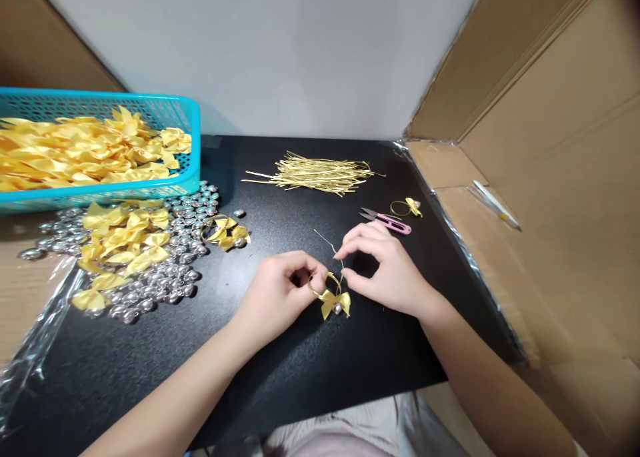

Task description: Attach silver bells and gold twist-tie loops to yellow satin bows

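Between finger and thumb, my left hand (pixel 283 290) pinches a loop of gold twist tie. A yellow ribbon bow (pixel 330 303) with a small silver bell (pixel 337 308) at its centre hangs from that loop. To its right, my right hand (pixel 383 267) has thumb and fingers curled around a thin wire end (pixel 327 241), which sticks up to the left from the fingertips. Just beyond the right hand lie pink-handled thread snips (pixel 395 224). A finished-looking looped bow (pixel 414 207) rests farther right, and more looped bows (pixel 233 235) lie left of centre.
A turquoise basket (pixel 196 143) full of yellow bows stands at the back left. In front are many silver bells (pixel 170 277) and loose yellow bows (pixel 133 230). Gold twist ties (pixel 325 173) lie at the back. A white cutter (pixel 495 205) rests on cardboard at right.
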`<state>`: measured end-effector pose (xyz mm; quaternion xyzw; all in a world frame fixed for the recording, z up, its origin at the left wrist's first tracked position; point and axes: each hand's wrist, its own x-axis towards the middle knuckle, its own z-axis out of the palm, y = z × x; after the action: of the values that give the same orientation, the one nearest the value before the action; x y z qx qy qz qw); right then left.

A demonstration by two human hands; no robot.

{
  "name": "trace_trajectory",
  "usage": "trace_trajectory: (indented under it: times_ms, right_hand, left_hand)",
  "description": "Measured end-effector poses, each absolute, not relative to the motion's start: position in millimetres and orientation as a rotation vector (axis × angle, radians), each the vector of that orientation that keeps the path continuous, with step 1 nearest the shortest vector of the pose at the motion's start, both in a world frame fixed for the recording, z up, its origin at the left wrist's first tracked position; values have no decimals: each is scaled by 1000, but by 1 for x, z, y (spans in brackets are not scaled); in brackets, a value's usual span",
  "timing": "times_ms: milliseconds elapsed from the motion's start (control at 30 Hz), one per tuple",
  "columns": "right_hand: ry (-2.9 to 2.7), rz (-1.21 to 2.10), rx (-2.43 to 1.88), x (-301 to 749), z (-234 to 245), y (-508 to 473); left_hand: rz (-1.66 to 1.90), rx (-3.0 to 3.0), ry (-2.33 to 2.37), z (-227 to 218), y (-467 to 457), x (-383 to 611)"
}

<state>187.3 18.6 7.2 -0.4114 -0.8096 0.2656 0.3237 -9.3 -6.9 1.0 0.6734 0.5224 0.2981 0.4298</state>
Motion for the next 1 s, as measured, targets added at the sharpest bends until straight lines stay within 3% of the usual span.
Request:
trace_trajectory:
  times_ms: [400, 667, 1000]
  right_hand:
    - [-2108, 440, -943, 179, -3, 14]
    - [-2191, 693, -1045, 181, 4, 16]
    - [-2015, 980, -1210, 181, 7, 13]
  left_hand:
    - [780, 1220, 1264, 5, -4, -6]
    - [727, 1292, 1277, 1, -5, -6]
    - [868, 1854, 1359, -4, -13, -3]
